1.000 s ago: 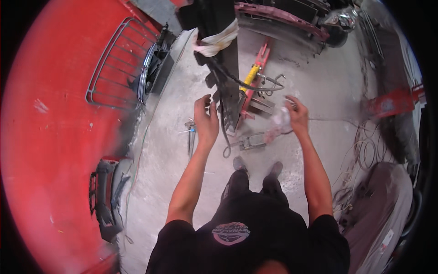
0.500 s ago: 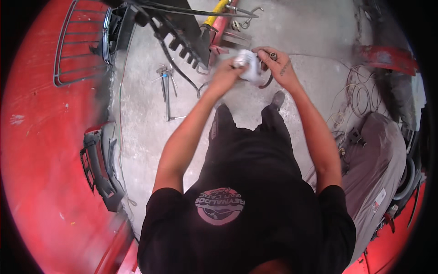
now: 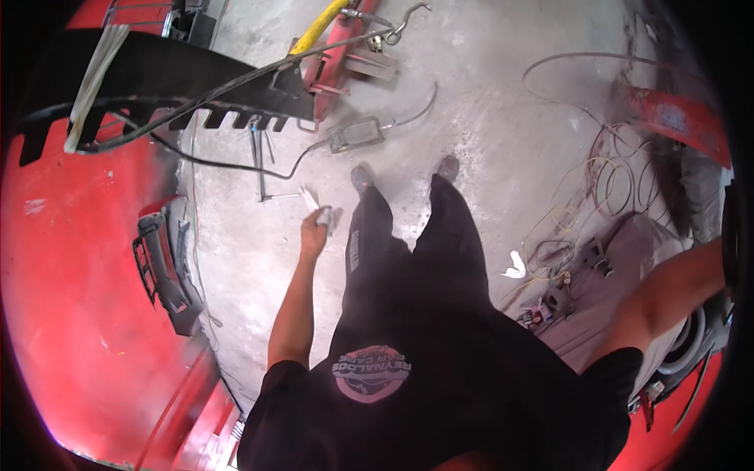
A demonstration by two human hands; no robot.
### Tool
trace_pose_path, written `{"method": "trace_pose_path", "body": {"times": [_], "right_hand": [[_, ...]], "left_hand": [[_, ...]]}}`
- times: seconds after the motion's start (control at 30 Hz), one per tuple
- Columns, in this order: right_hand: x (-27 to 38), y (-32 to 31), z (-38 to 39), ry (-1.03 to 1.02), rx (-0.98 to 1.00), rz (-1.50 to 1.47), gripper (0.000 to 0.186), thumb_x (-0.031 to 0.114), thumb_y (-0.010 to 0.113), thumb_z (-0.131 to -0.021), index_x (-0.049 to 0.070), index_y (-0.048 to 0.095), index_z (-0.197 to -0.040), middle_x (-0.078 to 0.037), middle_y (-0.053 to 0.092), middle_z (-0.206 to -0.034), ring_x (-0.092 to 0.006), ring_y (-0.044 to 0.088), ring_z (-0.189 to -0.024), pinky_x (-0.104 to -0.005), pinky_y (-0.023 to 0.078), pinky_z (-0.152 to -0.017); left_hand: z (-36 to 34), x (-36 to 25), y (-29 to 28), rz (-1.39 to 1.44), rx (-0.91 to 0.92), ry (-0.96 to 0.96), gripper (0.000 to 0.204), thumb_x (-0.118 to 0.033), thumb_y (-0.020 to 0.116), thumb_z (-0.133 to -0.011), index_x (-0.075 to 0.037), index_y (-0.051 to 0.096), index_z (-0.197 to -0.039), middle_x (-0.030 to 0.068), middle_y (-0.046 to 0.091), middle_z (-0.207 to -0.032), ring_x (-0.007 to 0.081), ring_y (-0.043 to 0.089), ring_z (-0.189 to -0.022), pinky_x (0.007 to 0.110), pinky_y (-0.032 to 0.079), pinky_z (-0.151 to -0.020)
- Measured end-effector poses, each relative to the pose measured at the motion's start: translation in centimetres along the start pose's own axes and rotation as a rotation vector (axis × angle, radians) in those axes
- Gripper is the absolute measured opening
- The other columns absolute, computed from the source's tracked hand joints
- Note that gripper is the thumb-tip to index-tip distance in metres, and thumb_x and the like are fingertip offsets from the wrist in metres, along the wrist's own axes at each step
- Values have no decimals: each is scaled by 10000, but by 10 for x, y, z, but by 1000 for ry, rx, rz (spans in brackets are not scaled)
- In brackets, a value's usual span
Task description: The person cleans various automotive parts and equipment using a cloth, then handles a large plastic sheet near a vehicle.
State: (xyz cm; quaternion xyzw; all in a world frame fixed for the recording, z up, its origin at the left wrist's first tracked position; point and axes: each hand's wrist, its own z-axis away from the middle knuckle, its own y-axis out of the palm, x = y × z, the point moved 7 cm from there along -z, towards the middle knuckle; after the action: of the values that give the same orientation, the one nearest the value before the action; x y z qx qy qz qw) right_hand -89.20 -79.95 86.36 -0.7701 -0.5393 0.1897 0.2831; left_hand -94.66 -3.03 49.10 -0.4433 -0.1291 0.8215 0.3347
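My left hand (image 3: 313, 229) is closed around a crumpled white cloth or paper wipe (image 3: 311, 196), held low at my left side above the concrete floor. Loose ends of the wipe stick out past the fingers. My right forearm (image 3: 683, 286) stretches far to the right, over the grey cover. The right hand itself is lost past the picture's dark rim, so what it touches is hidden. Beyond my left hand, on the floor, lies a long metal bar with a bent end (image 3: 261, 169). A flat grey box with a cable at each end (image 3: 356, 135) rests ahead of my feet.
A black panel with a notched edge (image 3: 181, 78) spans the upper left, with a dark cable hanging across it. Behind it are a red and yellow jack-like tool (image 3: 334, 67) and a black bumper piece (image 3: 166, 271). Coiled hoses (image 3: 616, 173) and white scrap (image 3: 514, 265) lie right.
My hands have parted from in front of me. The left, still holding the white wipe, has dropped left; the right arm has swung far right. The notched panel appears further left and larger.
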Motion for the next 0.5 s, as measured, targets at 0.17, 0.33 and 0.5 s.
{"method": "trace_pose_path", "body": {"times": [0.17,0.33,0.5], "right_hand": [[260,160,172,-477,699,-662,346,55,514,-858,10,592,-1193,-166,624,-1004,-328,594,-894,-425,469,-827],[300,296,488,-200,1376,-872,273,110,582,-863,91,622,-1133,-136,647,-898,-348,628,-850,-458,495,-725],[300,362,647,223,1191,-922,267,96,637,-823,106,628,-1089,-133,636,-861,-354,625,-797,-449,496,-687]], "left_hand": [[-9,-30,96,-332,238,-149,697,-556,714,-756,34,665,-1123,289,629,-1146,389,599,-1109,406,468,-957],[-141,-18,225,-388,514,-220,506,-521,622,-870,-35,714,-975,234,679,-839,371,673,-822,442,511,-742],[-336,28,330,-512,210,52,308,-348,658,-848,-48,702,-900,191,691,-838,368,671,-833,456,514,-750]]}}
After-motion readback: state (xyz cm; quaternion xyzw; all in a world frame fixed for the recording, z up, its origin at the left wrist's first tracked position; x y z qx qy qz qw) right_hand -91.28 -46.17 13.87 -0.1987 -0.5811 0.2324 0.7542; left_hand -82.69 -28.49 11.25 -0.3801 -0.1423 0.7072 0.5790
